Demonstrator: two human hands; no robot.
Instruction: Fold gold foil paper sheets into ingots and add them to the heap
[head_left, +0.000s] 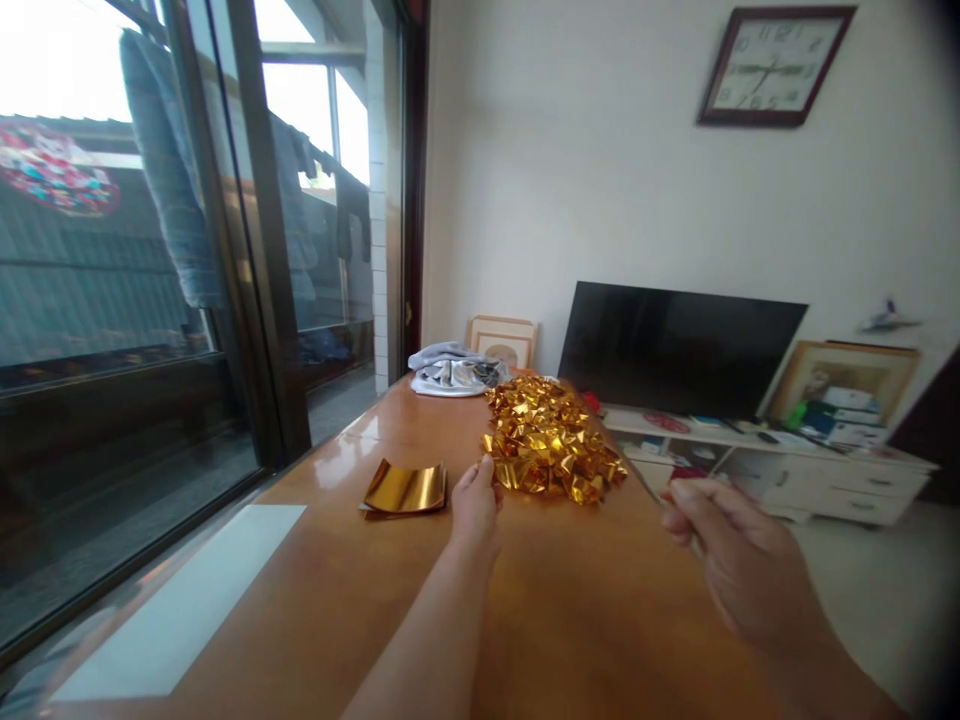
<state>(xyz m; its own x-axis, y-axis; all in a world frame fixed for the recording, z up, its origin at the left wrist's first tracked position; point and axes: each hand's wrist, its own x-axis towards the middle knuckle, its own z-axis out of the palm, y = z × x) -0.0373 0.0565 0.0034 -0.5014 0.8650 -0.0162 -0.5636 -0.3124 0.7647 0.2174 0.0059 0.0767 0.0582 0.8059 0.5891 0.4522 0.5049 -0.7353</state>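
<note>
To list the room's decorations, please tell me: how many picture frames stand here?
2: a light wooden picture frame beyond the brown wooden table, and a golden-brown wooden picture frame on the white TV cabinet. More may be hidden behind the black flat television.

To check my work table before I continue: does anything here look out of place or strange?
The gold foil sheet curves upward instead of lying flat on the wooden table. It lies left of the left hand, which touches the crumpled gold foil heap. Nothing else stands out.
</note>
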